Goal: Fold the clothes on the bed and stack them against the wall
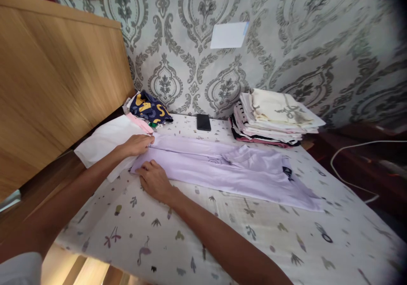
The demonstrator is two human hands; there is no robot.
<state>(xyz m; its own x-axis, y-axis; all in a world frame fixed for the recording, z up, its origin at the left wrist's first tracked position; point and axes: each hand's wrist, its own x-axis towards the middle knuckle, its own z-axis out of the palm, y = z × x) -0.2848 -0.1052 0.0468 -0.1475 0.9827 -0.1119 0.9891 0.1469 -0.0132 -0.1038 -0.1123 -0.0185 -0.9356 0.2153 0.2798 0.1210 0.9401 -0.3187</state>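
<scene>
A lavender garment (203, 166) lies in a long folded strip across the patterned sheet, with a dark label at its right end. At its left end, my left hand (138, 144) has its fingers closed on the far corner. My right hand (155, 181) is at the near left corner, its fingers curled and pressed on the cloth. A white garment with a pink band (110, 139) lies beside my left hand, partly behind my forearm.
Stacked folded clothes (273, 120) stand at the back right by the wall. A black phone (203, 122) lies at the back, and a navy and yellow cloth (149, 108) is bunched left of it. Wooden furniture (60, 73) borders the left; a white cable (343, 181) runs at right.
</scene>
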